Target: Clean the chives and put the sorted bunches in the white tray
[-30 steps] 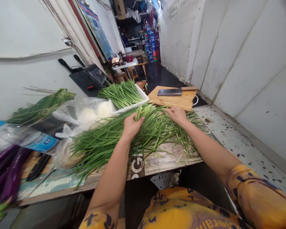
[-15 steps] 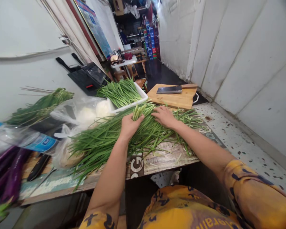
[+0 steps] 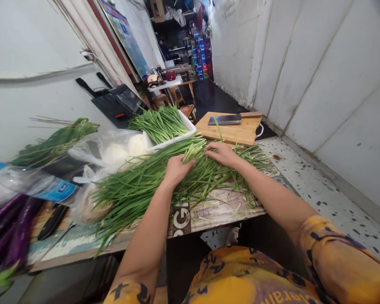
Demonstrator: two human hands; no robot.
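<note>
Long green garlic chives point(image 3: 136, 177) lie in a loose heap across the table. My left hand point(image 3: 177, 171) is closed around a small bunch of chives point(image 3: 193, 153), their pale stem ends showing past the thumb. Just to the right, my right hand point(image 3: 221, 153) has its fingers pinched together beside those stem ends. A single chive blade point(image 3: 218, 128) sticks up from behind its fingers and seems to be held there, though the fingertips are partly hidden. Shorter trimmings point(image 3: 250, 158) are scattered under and beyond my right wrist.
A white tray point(image 3: 190, 122) full of chives stands behind the heap. A cleaver point(image 3: 224, 120) rests on a wooden cutting board point(image 3: 231, 134). To the left are plastic bags point(image 3: 90, 207), a bottle point(image 3: 55, 189), eggplants point(image 3: 22, 228) and a black-handled knife point(image 3: 52, 223).
My left hand has shifted slightly right with its bunch. The right hand's fingers, spread over the chives before, have drawn together, and a chive blade now rises behind them.
</note>
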